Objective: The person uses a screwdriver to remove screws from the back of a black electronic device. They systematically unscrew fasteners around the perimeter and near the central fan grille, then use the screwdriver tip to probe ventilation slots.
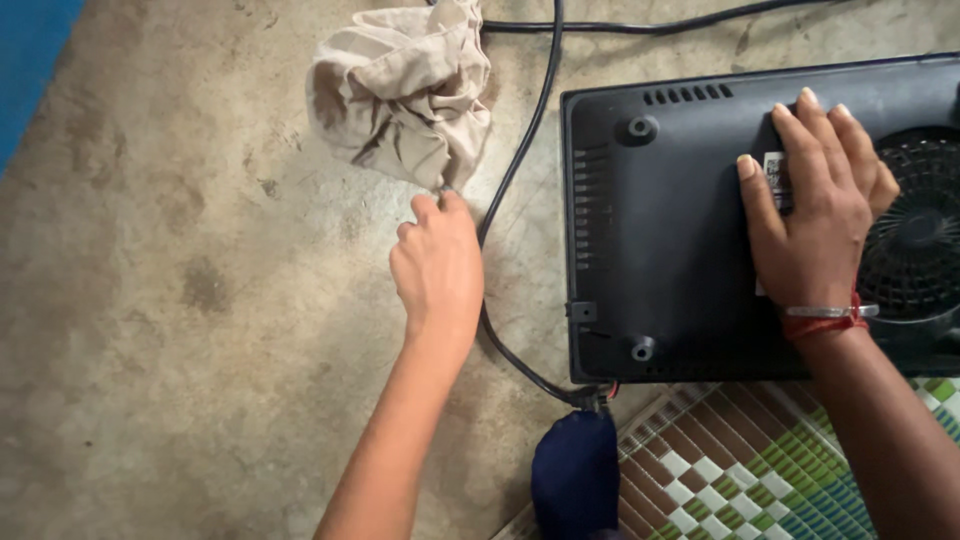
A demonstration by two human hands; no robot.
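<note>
Bare concrete floor (180,300), stained, with a woven checked mat (760,460) at the lower right. Your left hand (437,262) is pinching the lower edge of a crumpled beige cloth (400,90), fingers closed on the fabric. Your right hand (815,205) lies flat and open on the underside of a black cooktop (660,220), flipped over, next to its fan grille (915,240). Black power cord (515,170) runs between cloth and cooktop, passing just beside your left hand.
</note>
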